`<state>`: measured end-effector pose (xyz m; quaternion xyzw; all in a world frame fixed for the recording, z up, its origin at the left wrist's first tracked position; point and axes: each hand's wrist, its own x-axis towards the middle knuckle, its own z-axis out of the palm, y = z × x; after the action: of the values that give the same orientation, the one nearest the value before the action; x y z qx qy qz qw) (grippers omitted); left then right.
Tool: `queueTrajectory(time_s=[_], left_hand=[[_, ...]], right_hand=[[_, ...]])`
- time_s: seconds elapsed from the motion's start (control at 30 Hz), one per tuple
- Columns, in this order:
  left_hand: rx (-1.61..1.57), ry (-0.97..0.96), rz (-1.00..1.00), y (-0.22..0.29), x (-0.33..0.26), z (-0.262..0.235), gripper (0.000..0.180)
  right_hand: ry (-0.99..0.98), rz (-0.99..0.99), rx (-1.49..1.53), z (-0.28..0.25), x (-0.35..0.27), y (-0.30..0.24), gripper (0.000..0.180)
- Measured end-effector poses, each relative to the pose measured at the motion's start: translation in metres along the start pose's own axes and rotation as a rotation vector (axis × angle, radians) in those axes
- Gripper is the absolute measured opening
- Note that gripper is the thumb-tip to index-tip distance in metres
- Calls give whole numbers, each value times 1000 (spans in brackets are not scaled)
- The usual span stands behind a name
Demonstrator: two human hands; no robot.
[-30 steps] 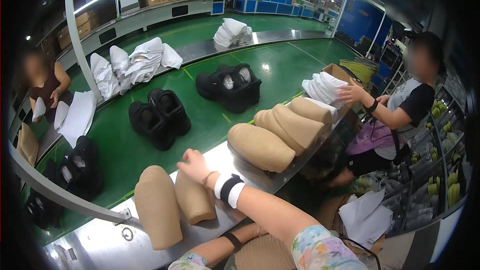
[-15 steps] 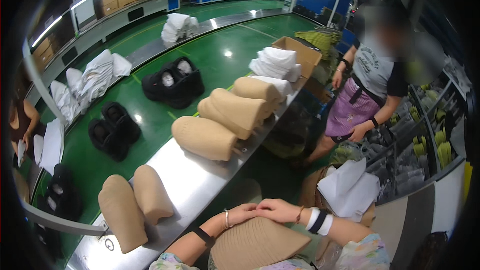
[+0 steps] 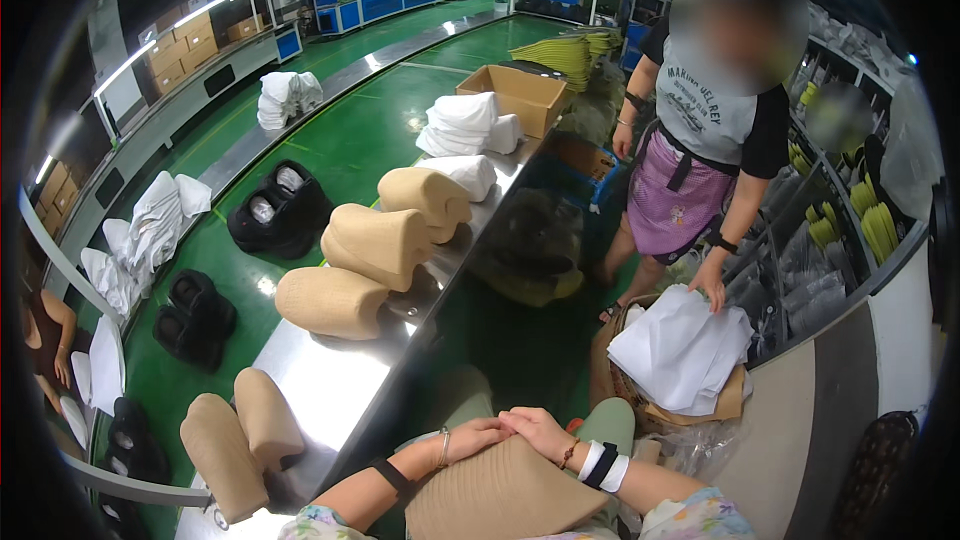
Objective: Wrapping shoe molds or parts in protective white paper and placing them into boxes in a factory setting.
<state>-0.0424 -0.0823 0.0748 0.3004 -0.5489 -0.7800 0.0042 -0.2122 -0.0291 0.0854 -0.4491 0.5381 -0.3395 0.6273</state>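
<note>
A fanned stack of tan insole-like sheets (image 3: 500, 495) lies across my lap. My left hand (image 3: 474, 438) and my right hand (image 3: 540, 432) meet over its far edge, the fingers pressed together and overlapping. On the metal ledge to the left stand two similar tan stacks (image 3: 225, 455), side by side. Farther along the ledge sit several more tan stacks (image 3: 375, 245). Right of my hands is a pile of white sheets (image 3: 675, 350) on an open carton, with a co-worker's hand (image 3: 708, 285) touching its top.
Pairs of black shoes (image 3: 280, 208) and white bundles (image 3: 160, 225) sit on the green belt (image 3: 390, 105). A cardboard box (image 3: 515, 100) stands at the ledge's far end. The co-worker (image 3: 700, 140) stands before a rack of yellow-green and grey pieces (image 3: 800, 230). Another person sits at far left.
My view has swung to the right. The co-worker has reached down, a hand now on the white sheets. My hands remain together on the tan stack.
</note>
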Motion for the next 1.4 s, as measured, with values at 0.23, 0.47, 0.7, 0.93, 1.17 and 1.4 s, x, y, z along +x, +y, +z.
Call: queueTrajectory(time_s=[0.23,0.47,0.7,0.93,1.17,1.4], left_hand=[[71,-128,-63,10,6,5,39],[-25,1,24,-7,-6,-12,48],[-30,37,105,-22,-16,-24,49],[291,207,529,-98,4,-30,46],[-136,109,336,-68,-17,-36,43],[-100,146,376,-73,-13,-43,40]], right_hand=[[68,-89,26,-20,-23,8,31],[317,-100,-51,-52,-45,21,28],[187,-422,88,-71,-21,-204,21],[-319,-678,-705,165,88,-252,29],[-368,-513,-1112,256,205,-173,34],[-366,-746,-989,262,183,-172,31]])
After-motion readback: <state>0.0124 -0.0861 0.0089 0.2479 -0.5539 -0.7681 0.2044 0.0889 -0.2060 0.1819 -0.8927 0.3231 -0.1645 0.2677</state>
